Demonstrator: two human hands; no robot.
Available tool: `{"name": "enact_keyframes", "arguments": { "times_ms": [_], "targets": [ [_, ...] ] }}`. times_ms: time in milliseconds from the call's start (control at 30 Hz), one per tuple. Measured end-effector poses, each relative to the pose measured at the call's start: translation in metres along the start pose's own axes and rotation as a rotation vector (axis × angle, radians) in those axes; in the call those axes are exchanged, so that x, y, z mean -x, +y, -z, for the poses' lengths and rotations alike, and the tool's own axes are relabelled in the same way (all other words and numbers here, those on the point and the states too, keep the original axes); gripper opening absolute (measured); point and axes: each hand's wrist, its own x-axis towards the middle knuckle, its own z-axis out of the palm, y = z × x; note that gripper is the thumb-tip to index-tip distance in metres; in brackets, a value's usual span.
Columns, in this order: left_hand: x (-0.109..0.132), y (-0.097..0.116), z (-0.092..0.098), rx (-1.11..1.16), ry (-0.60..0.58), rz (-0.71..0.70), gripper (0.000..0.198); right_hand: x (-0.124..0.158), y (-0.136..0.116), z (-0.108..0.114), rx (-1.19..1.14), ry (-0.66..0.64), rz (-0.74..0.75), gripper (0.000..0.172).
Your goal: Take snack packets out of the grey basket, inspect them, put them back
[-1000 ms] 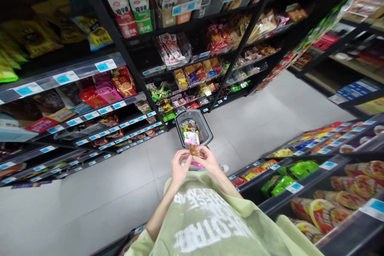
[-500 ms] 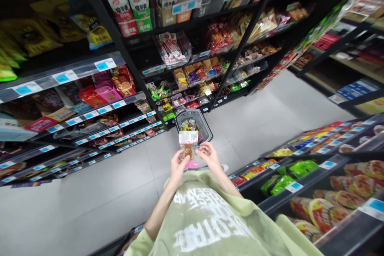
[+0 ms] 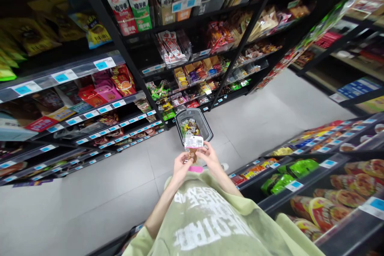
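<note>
Held in front of my shirt is a small snack packet (image 3: pixel 193 153), clear in the middle with brown food inside, a white printed top and a pink bottom edge. My left hand (image 3: pixel 181 167) pinches its left side between thumb and fingers. My right hand (image 3: pixel 210 155) grips the right side, thumb on the front. Just beyond the packet, a grey plastic shopping basket (image 3: pixel 205 125) stands on the floor by the shelves. Several small wrapped snacks (image 3: pixel 190 125) lie inside it; the packet hides the basket's near end.
Black shelves (image 3: pixel 126 54) with price tags and bagged snacks rise ahead and to the left. Close on my right, a shelf holds instant noodle cups (image 3: pixel 325 212) and green packets (image 3: pixel 303 167). Grey tiled floor (image 3: pixel 120 192) runs between them.
The packet has moved slightly right and down toward me. My right hand, which was at its edge with fingers looser, now grips it. The basket has not moved.
</note>
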Motion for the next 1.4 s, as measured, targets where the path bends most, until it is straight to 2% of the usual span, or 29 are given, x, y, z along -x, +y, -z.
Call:
{"name": "enact_keyframes", "arguments": {
  "times_ms": [100,467,733,1100,1400],
  "targets": [
    [-0.0006,0.0004,-0.0007,-0.028,0.027,-0.005,0.028,-0.0001,0.0017,0.0001,0.011,0.004,-0.009,0.058],
    [-0.0001,0.0021,-0.0037,-0.067,-0.010,0.002,0.028,-0.0023,0.0034,-0.0002,0.017,0.058,-0.064,0.055],
    [0.0027,0.0051,-0.0051,-0.074,-0.040,-0.002,0.028,-0.0020,-0.0001,0.0006,-0.009,0.040,-0.087,0.052],
    [0.0039,0.0073,-0.0038,-0.057,-0.076,-0.011,0.029,-0.0041,0.0083,0.0035,-0.023,0.039,-0.073,0.052],
    [0.0027,0.0093,-0.0008,-0.070,-0.058,-0.022,0.025,-0.0024,0.0096,0.0013,-0.015,0.022,-0.045,0.049]
  ]
}}
